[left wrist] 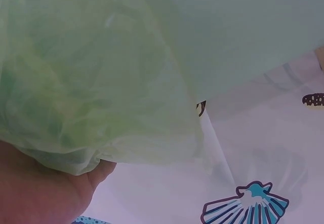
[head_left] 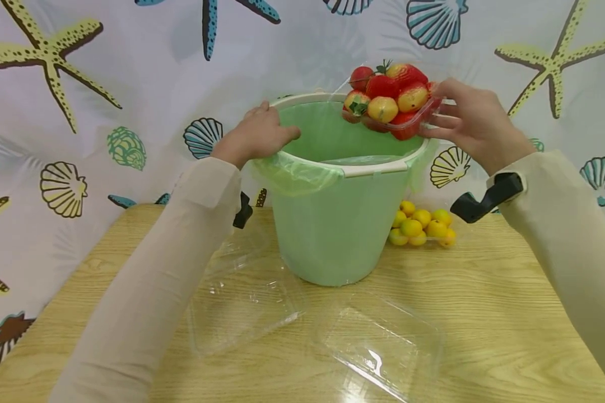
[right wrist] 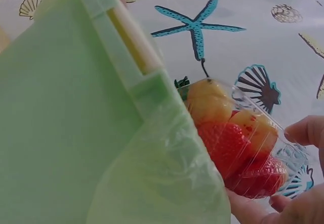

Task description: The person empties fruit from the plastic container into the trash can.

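Observation:
A pale green bin [head_left: 327, 224] with a cream rim stands on the table, a thin green liner bag [head_left: 297, 173] folded over its edge. My left hand [head_left: 262, 131] grips the bin's rim at the left, thumb towards the inside; in the left wrist view the liner covers part of that hand [left wrist: 55, 188]. On the right, my right hand [head_left: 471, 120] holds a clear plastic box [head_left: 420, 120] by its side, over the bin's right rim. Red and yellow fruit [head_left: 383, 109], strawberries [right wrist: 223, 148] among them, fills the box, which tilts towards the bin opening.
Behind the bin at the right sits a clear pack of small yellow fruit [head_left: 418, 226]. Two clear plastic trays lie on the wooden table [head_left: 509, 313], one tray [head_left: 247, 308] front left and another tray [head_left: 383, 347] front right. A patterned cloth [head_left: 146, 84] hangs behind.

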Available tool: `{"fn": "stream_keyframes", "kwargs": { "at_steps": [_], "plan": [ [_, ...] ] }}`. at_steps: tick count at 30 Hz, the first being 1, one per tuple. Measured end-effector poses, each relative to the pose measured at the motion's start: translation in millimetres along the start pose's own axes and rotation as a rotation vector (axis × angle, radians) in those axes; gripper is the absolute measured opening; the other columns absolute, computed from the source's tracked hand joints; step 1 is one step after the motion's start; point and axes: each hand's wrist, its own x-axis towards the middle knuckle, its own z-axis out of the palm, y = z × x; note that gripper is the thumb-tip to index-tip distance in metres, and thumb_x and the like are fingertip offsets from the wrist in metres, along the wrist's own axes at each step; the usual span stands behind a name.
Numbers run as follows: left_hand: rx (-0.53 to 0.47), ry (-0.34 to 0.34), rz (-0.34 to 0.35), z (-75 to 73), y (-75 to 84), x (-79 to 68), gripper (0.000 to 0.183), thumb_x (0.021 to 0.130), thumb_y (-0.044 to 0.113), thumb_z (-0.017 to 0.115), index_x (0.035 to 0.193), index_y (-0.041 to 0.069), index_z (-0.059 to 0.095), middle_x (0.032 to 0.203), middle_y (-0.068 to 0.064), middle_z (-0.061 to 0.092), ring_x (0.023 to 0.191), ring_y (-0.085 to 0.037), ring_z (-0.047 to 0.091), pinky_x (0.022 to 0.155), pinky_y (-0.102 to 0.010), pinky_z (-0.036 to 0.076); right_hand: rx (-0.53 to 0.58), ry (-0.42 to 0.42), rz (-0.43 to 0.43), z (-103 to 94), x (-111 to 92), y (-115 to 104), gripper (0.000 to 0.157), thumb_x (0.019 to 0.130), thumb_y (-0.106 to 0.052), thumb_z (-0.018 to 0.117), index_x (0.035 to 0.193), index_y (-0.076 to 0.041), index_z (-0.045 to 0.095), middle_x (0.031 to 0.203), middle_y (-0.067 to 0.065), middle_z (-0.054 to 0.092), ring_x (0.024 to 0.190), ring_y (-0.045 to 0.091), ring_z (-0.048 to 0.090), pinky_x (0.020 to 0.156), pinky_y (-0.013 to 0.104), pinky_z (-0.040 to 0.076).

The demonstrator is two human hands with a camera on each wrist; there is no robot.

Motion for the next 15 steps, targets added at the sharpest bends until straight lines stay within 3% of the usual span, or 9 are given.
{"fn": "stream_keyframes", "kwargs": {
  "at_steps": [2, 6, 9, 15],
  "plan": [
    [0.003, -0.005, 0.002, 0.3, 0.7, 0.8, 0.060, 0.092, 0.040, 0.030, 0.129, -0.007, 0.039, 0.148, -0.018, -0.009, 0.136, -0.032, -0.008, 0.109, -0.048, 0.007, -0.048, 0.013, -0.015, 4.0, -1, 1, 0.044, 0.081, -0.014, 0.064, 0.120, -0.011, 0.045, 0.137, 0.005, 0.031, 0.122, 0.026, 0.034, 0.091, 0.044, 0.038],
    [0.021, -0.002, 0.010, 0.1, 1.4, 2.6, 0.066, 0.092, 0.041, 0.029, 0.135, -0.008, 0.028, 0.148, -0.020, -0.008, 0.136, -0.033, -0.008, 0.109, -0.046, 0.004, -0.135, 0.018, -0.051, 8.2, -4, 1, 0.043, 0.078, -0.015, 0.068, 0.115, -0.009, 0.047, 0.130, 0.006, 0.038, 0.114, 0.025, 0.040, 0.082, 0.040, 0.046],
    [0.026, 0.001, 0.010, -0.2, 1.5, 3.7, 0.071, 0.091, 0.042, 0.030, 0.139, -0.009, 0.014, 0.148, -0.020, -0.007, 0.136, -0.033, -0.008, 0.110, -0.045, 0.003, -0.225, 0.017, -0.081, 10.5, -5, 2, 0.051, 0.078, -0.017, 0.068, 0.122, -0.010, 0.042, 0.128, 0.007, 0.039, 0.109, 0.024, 0.043, 0.075, 0.035, 0.050],
    [0.026, -0.013, 0.004, 0.7, -0.2, 4.9, 0.073, 0.091, 0.042, 0.028, 0.140, -0.008, 0.006, 0.148, -0.020, -0.009, 0.136, -0.032, -0.010, 0.110, -0.043, 0.001, -0.432, 0.026, -0.144, 15.8, -7, 5, 0.065, 0.081, -0.020, 0.064, 0.135, -0.012, 0.029, 0.134, 0.010, 0.034, 0.111, 0.026, 0.043, 0.072, 0.029, 0.051]
  ]
}}
